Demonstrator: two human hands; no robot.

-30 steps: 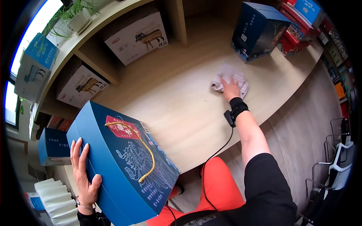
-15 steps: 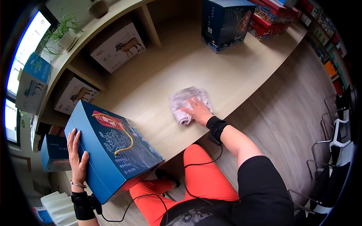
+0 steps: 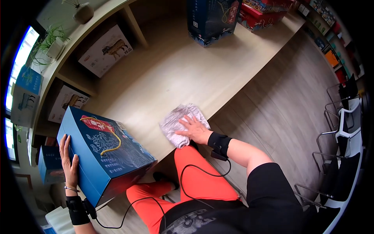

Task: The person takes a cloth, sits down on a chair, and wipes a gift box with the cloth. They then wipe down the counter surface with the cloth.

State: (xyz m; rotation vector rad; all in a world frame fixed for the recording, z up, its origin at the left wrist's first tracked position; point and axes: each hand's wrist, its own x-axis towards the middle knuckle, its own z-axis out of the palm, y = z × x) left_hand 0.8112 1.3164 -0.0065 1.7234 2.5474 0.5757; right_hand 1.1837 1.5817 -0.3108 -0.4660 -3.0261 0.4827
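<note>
My right hand (image 3: 193,130) lies with fingers spread on a pale pinkish cloth (image 3: 176,123), pressing it to the wooden tabletop (image 3: 163,85) by the front edge. Part of the cloth hangs over that edge. At the left, my left hand (image 3: 69,162) rests with stretched fingers against the side of a large blue gift box (image 3: 87,165). This box has white line drawings, a red label (image 3: 97,123) and a yellow cord handle (image 3: 117,142). Its underside, and how it is supported, are hidden.
Another dark blue box (image 3: 212,23) and red boxes (image 3: 263,19) stand at the far end. White boxes with a bull picture (image 3: 105,50) fill shelf compartments along the back. A potted plant (image 3: 54,48) sits above. Chairs (image 3: 348,117) line the right side.
My right hand has drawn the cloth towards me, up to the table's front edge. My left hand stays against the blue gift box. The whole view has shifted a little.
</note>
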